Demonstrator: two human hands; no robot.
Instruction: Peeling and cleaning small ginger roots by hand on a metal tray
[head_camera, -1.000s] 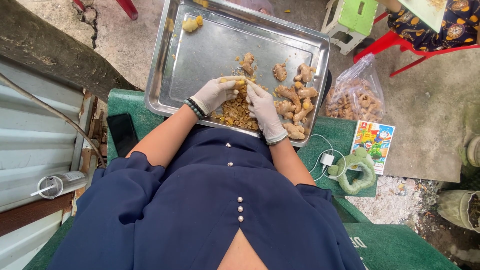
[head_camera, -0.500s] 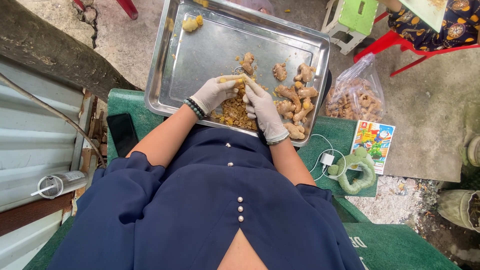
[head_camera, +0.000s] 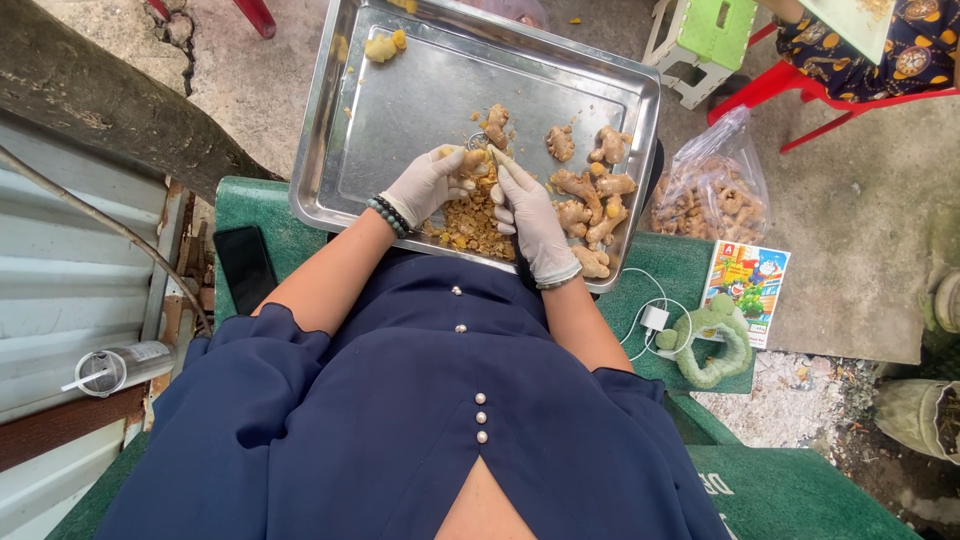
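Note:
A large metal tray (head_camera: 420, 100) lies in front of me with unpeeled ginger roots (head_camera: 590, 195) on its right side. My left hand (head_camera: 430, 185), in a pale glove with a dark bead bracelet at the wrist, grips a piece of ginger (head_camera: 470, 160). My right hand (head_camera: 535, 215), also gloved, holds a small peeling tool against that piece. Under both hands sits a heap of ginger peelings (head_camera: 470, 225). Two peeled yellow pieces (head_camera: 382, 45) rest in the tray's far left corner.
A black phone (head_camera: 243, 265) lies on the green surface at left. A clear bag of ginger (head_camera: 710, 195), a colourful booklet (head_camera: 745, 280), a green plush toy (head_camera: 712, 340) and a white charger (head_camera: 652, 320) sit at right. A green stool and red chair stand beyond.
Both hands stay over the peelings heap, with small shifts of the fingers as the ginger piece is worked; the right hand has moved slightly toward the left one.

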